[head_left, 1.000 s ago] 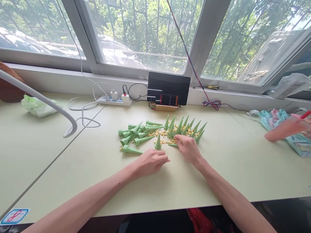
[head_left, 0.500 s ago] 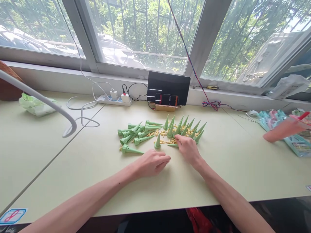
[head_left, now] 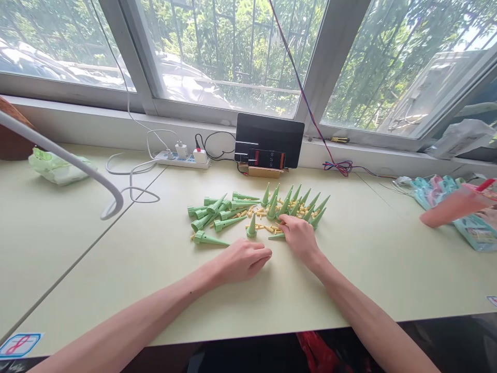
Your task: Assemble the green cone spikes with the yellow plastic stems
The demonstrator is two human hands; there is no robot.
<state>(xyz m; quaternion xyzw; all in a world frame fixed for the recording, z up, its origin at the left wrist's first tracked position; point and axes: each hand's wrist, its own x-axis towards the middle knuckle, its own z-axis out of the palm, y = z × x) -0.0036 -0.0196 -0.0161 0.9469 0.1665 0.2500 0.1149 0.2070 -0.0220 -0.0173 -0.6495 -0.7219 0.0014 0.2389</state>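
My left hand (head_left: 245, 260) rests on the table with its fingers curled together; whatever they hold, if anything, is hidden. Beside it on the left lies a green plastic cone (head_left: 209, 239) on its side. My right hand (head_left: 300, 234) reaches to the small yellow pegs (head_left: 268, 228), thumb and forefinger closed; I cannot make out what is between them. Just beyond that hand stand several green cones (head_left: 284, 207), points up. One upright cone (head_left: 251, 227) stands by itself between the hands. Partly under my right hand lies another cone (head_left: 275, 237). A pile of cones (head_left: 218, 211) lies on the left.
A phone (head_left: 267, 159) leans on a black tablet (head_left: 272, 135) at the back. Left of it lies a power strip (head_left: 182, 160) with white cables. A white curved arm (head_left: 77, 155) crosses the left side. At right are bagged items (head_left: 471, 228) and a pink object (head_left: 446, 206).
My right hand has shifted very slightly at the yellow pegs. My left hand stays in place, and the cones look the same.
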